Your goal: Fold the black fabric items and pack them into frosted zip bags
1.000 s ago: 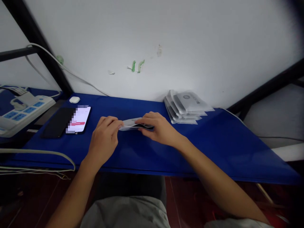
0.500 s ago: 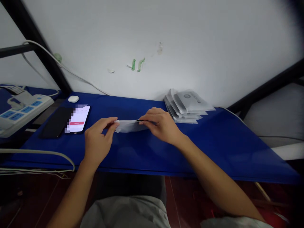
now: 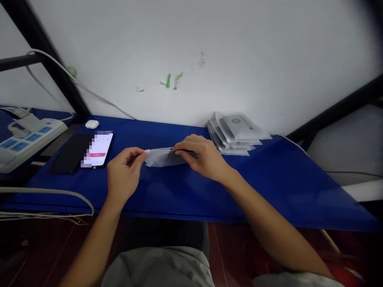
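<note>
A translucent zip bag (image 3: 161, 158) is stretched between my two hands, just above the blue table. My left hand (image 3: 124, 171) pinches its left upper corner, where a small white piece like a slider shows at the fingertips. At the right end of the bag's top edge, my right hand (image 3: 203, 157) is closed with thumb and fingers on the bag. A thin dark edge shows by the right fingertips; what it belongs to is hidden. Behind my right hand, a stack of similar frosted zip bags (image 3: 239, 129) with grey contents leans near the wall.
On the left lie a lit phone (image 3: 100, 149), a dark flat device (image 3: 70, 153) and a white earbud case (image 3: 91, 124). A power strip (image 3: 32, 139) with plugs sits farther left. Cables (image 3: 48, 191) hang across the table's (image 3: 269, 191) left front edge. Black frame bars flank the wall.
The bag's top edge has risen slightly and more of its side shows. My left fingertips have shifted a little left and up; the right fingers have moved slightly left along the edge.
</note>
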A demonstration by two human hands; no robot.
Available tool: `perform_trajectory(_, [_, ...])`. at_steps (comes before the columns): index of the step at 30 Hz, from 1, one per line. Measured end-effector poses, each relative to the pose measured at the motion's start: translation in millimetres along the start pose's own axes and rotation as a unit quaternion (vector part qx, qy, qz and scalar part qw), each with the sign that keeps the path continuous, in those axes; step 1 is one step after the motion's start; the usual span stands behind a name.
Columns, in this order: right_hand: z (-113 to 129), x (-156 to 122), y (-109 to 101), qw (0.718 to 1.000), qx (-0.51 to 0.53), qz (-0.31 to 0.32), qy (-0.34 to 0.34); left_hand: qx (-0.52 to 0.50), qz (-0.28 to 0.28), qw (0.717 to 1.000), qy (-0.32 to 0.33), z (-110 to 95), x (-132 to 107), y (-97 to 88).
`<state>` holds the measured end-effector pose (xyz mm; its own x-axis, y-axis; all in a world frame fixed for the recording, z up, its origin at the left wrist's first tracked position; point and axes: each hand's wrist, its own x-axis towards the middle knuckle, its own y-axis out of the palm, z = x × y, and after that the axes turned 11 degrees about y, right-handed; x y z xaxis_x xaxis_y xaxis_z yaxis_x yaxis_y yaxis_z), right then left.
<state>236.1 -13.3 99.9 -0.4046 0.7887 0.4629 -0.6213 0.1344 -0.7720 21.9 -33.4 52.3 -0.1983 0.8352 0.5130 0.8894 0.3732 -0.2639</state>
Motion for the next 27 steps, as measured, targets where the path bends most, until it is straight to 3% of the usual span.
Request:
perform_trajectory(4, [-1,2,-2,0.999,-0.013,0.038,0.007,0.003,0.021,1.0,0.006,0,0,0.8])
perform_trajectory(11, [0,3,-3,0.989,-0.004,0.125,0.079,0.011,0.049,0.997,0.057,0,-1,2.2])
perform_trajectory(19, [-2,2,-5,0.99,-0.044,0.115,0.071,0.007,0.102,0.989,0.11,-4,0,0.4])
perform_trajectory(27, [16,5,10,0.997,-0.036,0.07,0.022,0.025,0.105,0.981,0.16,-9,-3,6.2])
